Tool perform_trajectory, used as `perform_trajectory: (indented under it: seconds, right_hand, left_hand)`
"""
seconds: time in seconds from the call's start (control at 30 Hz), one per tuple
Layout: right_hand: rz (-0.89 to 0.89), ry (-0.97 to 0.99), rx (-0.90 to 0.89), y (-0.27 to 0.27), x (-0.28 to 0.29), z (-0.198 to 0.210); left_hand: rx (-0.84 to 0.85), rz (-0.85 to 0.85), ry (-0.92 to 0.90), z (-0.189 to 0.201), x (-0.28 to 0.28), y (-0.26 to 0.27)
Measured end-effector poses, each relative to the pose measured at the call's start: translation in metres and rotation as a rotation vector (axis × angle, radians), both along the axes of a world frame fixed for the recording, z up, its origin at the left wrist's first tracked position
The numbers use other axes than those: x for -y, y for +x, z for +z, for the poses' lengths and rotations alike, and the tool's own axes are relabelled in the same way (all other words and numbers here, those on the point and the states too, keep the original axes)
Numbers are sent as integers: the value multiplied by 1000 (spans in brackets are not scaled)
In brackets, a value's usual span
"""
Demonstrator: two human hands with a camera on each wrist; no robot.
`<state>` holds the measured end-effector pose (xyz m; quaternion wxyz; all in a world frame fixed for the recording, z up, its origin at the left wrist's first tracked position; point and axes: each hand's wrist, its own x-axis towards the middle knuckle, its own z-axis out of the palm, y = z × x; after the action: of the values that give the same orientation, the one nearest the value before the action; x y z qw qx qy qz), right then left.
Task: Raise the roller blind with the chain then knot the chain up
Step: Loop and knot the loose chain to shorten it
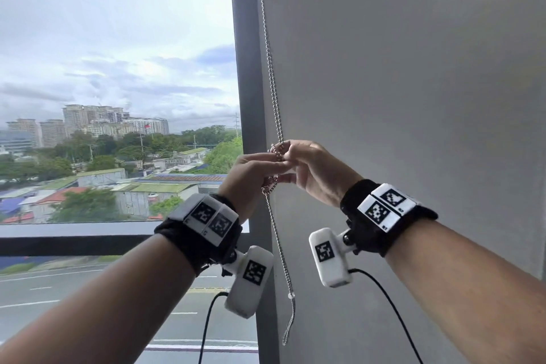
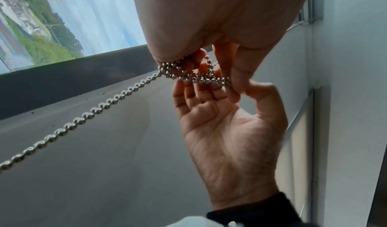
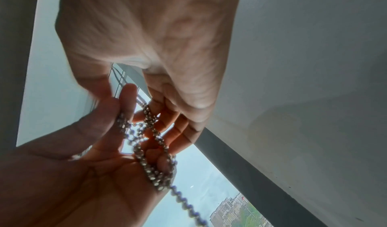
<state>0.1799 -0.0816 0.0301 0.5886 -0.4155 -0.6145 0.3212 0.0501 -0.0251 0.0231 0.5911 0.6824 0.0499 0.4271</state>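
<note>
A silver bead chain (image 1: 273,89) hangs down the grey wall beside the window frame. Both hands meet on it at chest height. My left hand (image 1: 267,167) holds a bunched, looped part of the chain (image 2: 194,76), with its thumb and fingers curled round the beads. My right hand (image 1: 295,162) pinches the same tangle between thumb and forefinger (image 2: 235,89). In the right wrist view the chain loops (image 3: 150,131) cross between the fingers of both hands. Below the hands the loose tail (image 1: 283,260) dangles to a white connector (image 1: 291,295). The roller blind itself is not in view.
A dark window frame post (image 1: 246,68) stands left of the chain, with bare glass (image 1: 118,68) showing sky and city. A plain grey wall (image 1: 413,83) fills the right. A dark sill (image 1: 74,241) runs below the glass. Camera cables hang from both wrists.
</note>
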Motion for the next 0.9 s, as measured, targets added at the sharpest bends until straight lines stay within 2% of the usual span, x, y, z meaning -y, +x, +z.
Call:
perform_trajectory:
  seconds: [0.13, 0.27, 0.4, 0.57, 0.7, 0.77, 0.9]
  right_hand:
    - [22, 20, 60, 0, -3, -8]
    - [-169, 108, 148, -7, -10, -9]
    - [-369, 171, 241, -11, -17, -11]
    - [-533, 291, 279, -10, -27, -22]
    - [-703, 355, 436, -4, -31, -24]
    - [-769, 387, 487, 2, -31, -24]
    - [-796, 364, 469, 20, -29, -22]
  left_hand:
    - [15, -72, -47, 4, -6, -3]
    - [-6, -27, -18, 4, -3, -6]
    - [-40, 135, 31, 4, -5, -7]
    - [12, 251, -15, 3, -8, -8]
    - [23, 420, 116, 2, -15, -8]
    - [-26, 449, 127, 1, -18, -12]
    - [-299, 371, 148, -5, -23, -22]
